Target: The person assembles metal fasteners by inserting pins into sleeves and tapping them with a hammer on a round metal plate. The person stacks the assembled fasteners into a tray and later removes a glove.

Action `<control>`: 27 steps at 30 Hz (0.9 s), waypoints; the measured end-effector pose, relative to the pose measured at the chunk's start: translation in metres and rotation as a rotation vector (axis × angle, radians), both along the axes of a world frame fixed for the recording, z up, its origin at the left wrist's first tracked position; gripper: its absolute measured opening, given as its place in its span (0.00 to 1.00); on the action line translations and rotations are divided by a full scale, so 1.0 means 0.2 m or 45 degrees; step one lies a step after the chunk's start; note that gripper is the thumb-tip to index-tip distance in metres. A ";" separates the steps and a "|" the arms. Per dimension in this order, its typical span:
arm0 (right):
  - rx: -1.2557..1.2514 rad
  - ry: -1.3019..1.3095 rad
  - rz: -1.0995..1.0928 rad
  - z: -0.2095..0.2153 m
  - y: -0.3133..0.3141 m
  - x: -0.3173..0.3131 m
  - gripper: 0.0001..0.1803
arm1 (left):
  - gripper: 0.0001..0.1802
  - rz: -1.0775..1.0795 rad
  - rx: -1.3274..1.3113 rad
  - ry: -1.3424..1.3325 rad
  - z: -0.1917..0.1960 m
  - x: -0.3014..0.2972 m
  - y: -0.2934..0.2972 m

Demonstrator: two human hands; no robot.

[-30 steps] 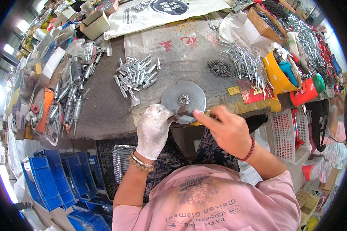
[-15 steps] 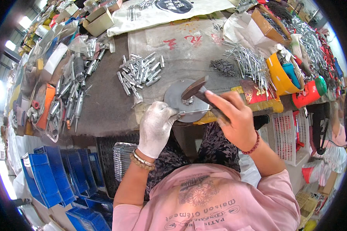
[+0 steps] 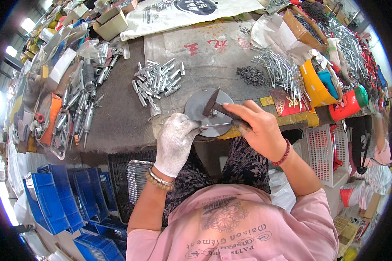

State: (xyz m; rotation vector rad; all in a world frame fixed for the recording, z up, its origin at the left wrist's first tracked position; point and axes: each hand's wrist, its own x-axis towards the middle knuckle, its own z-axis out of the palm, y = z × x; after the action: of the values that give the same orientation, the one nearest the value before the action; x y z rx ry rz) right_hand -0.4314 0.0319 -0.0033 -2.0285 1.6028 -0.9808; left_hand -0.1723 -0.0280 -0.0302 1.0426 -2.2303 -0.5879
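Observation:
My left hand (image 3: 177,141), in a white glove, pinches a thin metal rod (image 3: 217,125) that lies level across the near part of a round grey metal plate (image 3: 195,104). My bare right hand (image 3: 262,132) is wrapped round the dark handle of a hammer (image 3: 211,102). The hammer's head is over the middle of the plate, beside a small pile of bits (image 3: 213,113) that it partly hides. The rod's right end reaches to the fingers of my right hand; whether they touch it I cannot tell.
Short metal sleeves (image 3: 157,81) lie heaped beyond my left hand. Small dark screws (image 3: 252,75) and long thin rods (image 3: 279,69) are piled at the far right, near a yellow container (image 3: 314,82) and a red-green bottle (image 3: 349,103). Metal tools (image 3: 80,100) crowd the left; blue bins (image 3: 52,198) stand below.
The hammer head has swung down and left, its angle now steeper over the plate. My right hand has turned and shifted slightly; my left hand holds the rod nearly in place.

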 end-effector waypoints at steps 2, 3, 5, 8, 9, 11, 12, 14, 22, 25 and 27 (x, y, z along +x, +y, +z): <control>-0.176 0.332 0.002 -0.09 -0.03 -0.02 0.29 | 0.10 -0.013 0.000 -0.016 0.00 0.00 0.00; -0.176 0.331 0.003 -0.07 -0.02 -0.01 0.29 | 0.10 0.007 0.023 -0.034 -0.01 0.00 0.01; -0.143 0.451 0.010 -0.01 0.03 0.05 0.22 | 0.10 0.030 0.047 -0.054 -0.01 0.00 0.01; 0.000 0.388 -0.021 -0.03 0.12 0.13 0.14 | 0.09 0.036 0.016 -0.023 0.00 -0.01 0.00; 0.114 0.298 -0.044 -0.04 0.14 0.14 0.13 | 0.12 0.030 -0.045 -0.019 0.00 0.00 0.00; 0.147 0.201 -0.026 -0.03 0.14 0.16 0.13 | 0.14 0.024 -0.107 -0.014 0.01 -0.01 0.01; 0.301 0.014 0.022 -0.03 0.14 0.16 0.14 | 0.18 0.160 -0.126 -0.004 0.01 -0.02 0.05; 0.455 -0.174 0.067 -0.02 0.15 0.16 0.15 | 0.26 0.320 -0.058 0.016 -0.02 0.00 0.12; 0.762 -0.515 0.018 -0.01 0.24 0.20 0.16 | 0.34 0.431 1.088 0.780 0.01 -0.15 0.27; 0.726 -0.502 -0.007 0.00 0.27 0.20 0.18 | 0.36 0.335 1.130 0.882 -0.01 -0.17 0.26; 0.694 -0.499 -0.026 0.00 0.29 0.20 0.18 | 0.37 0.351 1.179 0.908 0.00 -0.22 0.26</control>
State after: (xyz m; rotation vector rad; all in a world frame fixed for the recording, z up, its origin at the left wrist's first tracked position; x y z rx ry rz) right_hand -0.3908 0.0900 -0.0024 -1.3628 1.4720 -0.7752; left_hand -0.2154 0.0249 -0.0302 1.2463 -1.1324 -1.6331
